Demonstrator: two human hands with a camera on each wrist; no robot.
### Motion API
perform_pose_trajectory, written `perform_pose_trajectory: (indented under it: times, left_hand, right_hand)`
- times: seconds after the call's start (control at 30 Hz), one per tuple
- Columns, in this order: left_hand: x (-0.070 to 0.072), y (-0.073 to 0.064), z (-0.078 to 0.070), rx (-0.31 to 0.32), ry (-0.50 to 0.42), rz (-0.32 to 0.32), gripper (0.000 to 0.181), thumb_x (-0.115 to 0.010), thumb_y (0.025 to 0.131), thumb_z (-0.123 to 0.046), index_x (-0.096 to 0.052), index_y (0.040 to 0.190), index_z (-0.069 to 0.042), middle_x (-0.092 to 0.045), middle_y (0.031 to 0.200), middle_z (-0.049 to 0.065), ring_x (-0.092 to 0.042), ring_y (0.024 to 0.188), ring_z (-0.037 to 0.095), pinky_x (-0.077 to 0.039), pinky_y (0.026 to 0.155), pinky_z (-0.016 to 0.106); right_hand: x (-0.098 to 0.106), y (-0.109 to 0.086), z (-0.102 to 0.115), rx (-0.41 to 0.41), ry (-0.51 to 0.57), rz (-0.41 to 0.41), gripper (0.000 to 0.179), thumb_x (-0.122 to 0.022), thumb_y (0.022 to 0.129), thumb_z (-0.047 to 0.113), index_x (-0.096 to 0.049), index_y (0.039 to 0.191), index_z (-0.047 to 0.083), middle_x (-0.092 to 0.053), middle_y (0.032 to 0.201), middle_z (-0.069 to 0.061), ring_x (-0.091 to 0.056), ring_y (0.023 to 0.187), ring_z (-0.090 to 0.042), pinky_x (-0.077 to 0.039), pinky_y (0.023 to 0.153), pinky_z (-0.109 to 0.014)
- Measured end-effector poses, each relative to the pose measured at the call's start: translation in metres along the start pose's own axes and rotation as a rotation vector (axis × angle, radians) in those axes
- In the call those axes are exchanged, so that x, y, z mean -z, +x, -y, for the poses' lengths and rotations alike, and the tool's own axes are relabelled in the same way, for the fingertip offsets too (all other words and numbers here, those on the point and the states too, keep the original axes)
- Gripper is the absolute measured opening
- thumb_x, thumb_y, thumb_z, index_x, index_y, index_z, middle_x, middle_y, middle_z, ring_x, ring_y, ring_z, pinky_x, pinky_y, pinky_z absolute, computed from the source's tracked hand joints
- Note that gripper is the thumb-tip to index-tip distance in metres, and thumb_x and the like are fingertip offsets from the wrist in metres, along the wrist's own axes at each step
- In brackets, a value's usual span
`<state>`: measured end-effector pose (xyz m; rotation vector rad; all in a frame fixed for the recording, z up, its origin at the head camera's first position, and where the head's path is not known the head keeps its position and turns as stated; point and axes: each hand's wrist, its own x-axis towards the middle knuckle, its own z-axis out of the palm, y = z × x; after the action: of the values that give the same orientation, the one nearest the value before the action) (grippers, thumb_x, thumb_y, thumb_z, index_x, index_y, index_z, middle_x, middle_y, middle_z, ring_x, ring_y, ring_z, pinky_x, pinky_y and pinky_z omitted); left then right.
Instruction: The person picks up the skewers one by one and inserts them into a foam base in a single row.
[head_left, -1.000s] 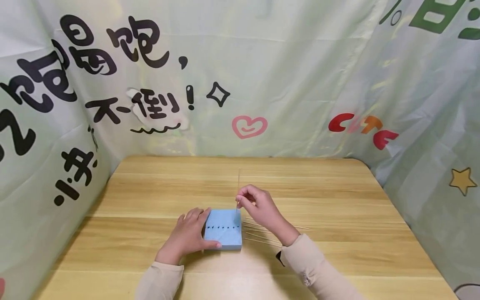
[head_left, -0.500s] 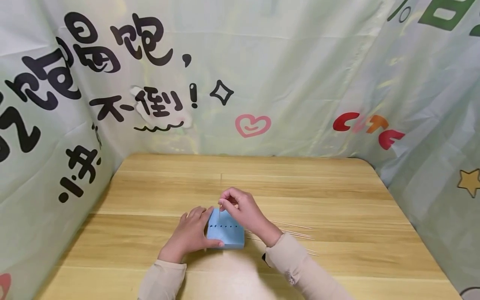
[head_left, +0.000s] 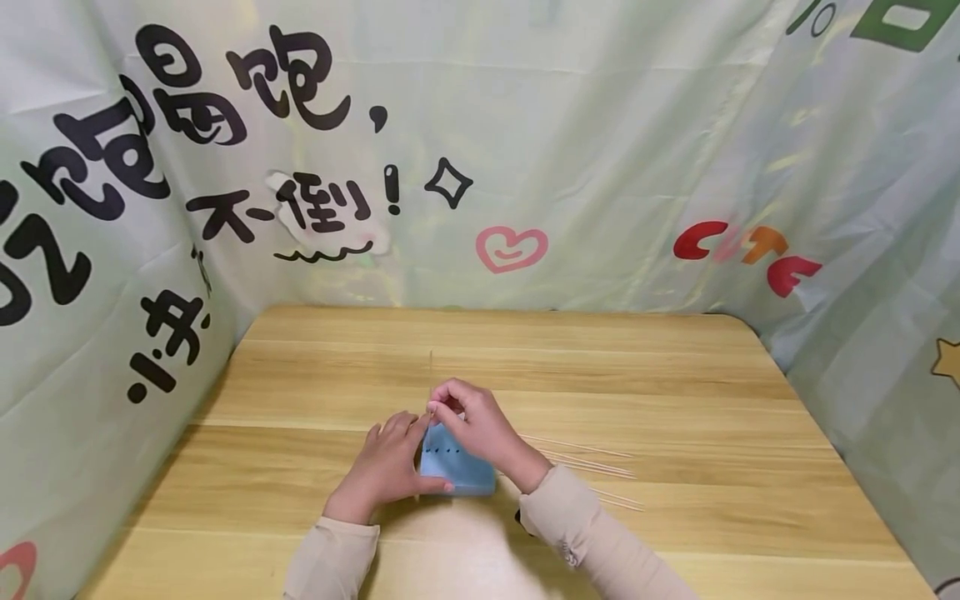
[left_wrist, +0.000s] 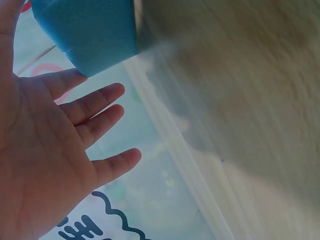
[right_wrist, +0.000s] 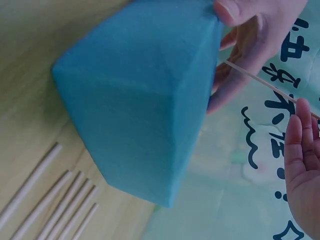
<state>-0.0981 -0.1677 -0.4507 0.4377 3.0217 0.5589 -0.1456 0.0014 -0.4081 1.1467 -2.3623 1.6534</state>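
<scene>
A blue foam block [head_left: 472,478] sits on the table, a row of small dark holes across its top. My left hand [head_left: 386,458] grips it from the left, thumb along the near edge and index finger at the far corner. In the left wrist view, the other fingers of that hand [left_wrist: 55,130] spread away from the block. Between thumb and fingertips my right hand [head_left: 480,425] pinches a thin wooden skewer [head_left: 431,371], held upright over the block's left end. The right wrist view has the skewer's [right_wrist: 260,80] lower end pointing at the block's top; part of the holes is hidden by the hand.
Several more skewers [head_left: 592,465] lie on the wooden table [head_left: 675,400] to the right of the block, partly under the right forearm. A printed fabric curtain [head_left: 600,167] rises behind the table and along both sides.
The right hand has carried the upright skewer leftward, from above the block's right end to its left end, and slightly down. The left hand keeps its hold. The head view has shifted slightly.
</scene>
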Motion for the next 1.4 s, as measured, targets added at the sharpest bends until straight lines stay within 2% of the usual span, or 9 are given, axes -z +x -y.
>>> perform_pose_trajectory:
  times: [0.27, 0.5, 0.8, 1.0, 1.4]
  left_hand:
    - [0.003, 0.002, -0.004, -0.013, -0.008, -0.012, 0.101, -0.073, 0.063, -0.068, -0.048, 0.137, -0.005, -0.051, 0.130, 0.015, -0.039, 0.129, 0.035, -0.031, 0.099, 0.065]
    - [0.004, 0.004, -0.005, -0.008, -0.016, 0.000, 0.100, -0.072, 0.063, -0.069, -0.049, 0.135, -0.004, -0.051, 0.131, 0.016, -0.039, 0.129, 0.035, -0.031, 0.099, 0.065]
    - [0.002, 0.003, -0.004, -0.009, -0.018, -0.006, 0.100, -0.073, 0.062, -0.068, -0.049, 0.136, -0.005, -0.052, 0.129, 0.013, -0.039, 0.129, 0.035, -0.030, 0.099, 0.065]
    - [-0.001, 0.002, -0.002, -0.003, -0.030, -0.008, 0.100, -0.074, 0.062, -0.067, -0.048, 0.137, -0.006, -0.051, 0.130, 0.015, -0.039, 0.129, 0.036, -0.029, 0.100, 0.064]
    - [-0.001, 0.000, -0.001, 0.029, -0.038, 0.012, 0.108, -0.072, 0.063, -0.069, -0.041, 0.142, -0.003, -0.048, 0.134, 0.018, -0.038, 0.128, 0.035, -0.030, 0.101, 0.061]
  right_hand:
    - [-0.005, -0.007, -0.005, 0.046, -0.092, 0.015, 0.005, -0.060, 0.092, 0.004, -0.059, 0.087, 0.003, -0.061, 0.078, -0.002, -0.062, 0.075, -0.010, -0.053, 0.073, -0.020]
    - [-0.009, -0.014, -0.010, 0.007, -0.086, 0.046, 0.005, -0.059, 0.093, 0.009, -0.060, 0.090, 0.005, -0.063, 0.080, -0.002, -0.062, 0.078, -0.009, -0.053, 0.076, -0.021]
    - [-0.014, -0.022, -0.019, 0.043, -0.055, 0.062, 0.005, -0.058, 0.094, 0.007, -0.057, 0.090, 0.004, -0.064, 0.088, -0.007, -0.065, 0.078, -0.013, -0.053, 0.076, -0.019]
    - [-0.014, -0.023, -0.020, 0.032, -0.056, 0.054, 0.005, -0.059, 0.093, 0.010, -0.060, 0.091, 0.006, -0.063, 0.086, -0.004, -0.063, 0.080, -0.010, -0.053, 0.076, -0.019]
    - [0.003, -0.035, -0.029, -0.045, -0.115, 0.023, 0.015, -0.064, 0.090, 0.011, -0.066, 0.098, -0.001, -0.065, 0.092, -0.004, -0.060, 0.079, -0.009, -0.053, 0.073, -0.021]
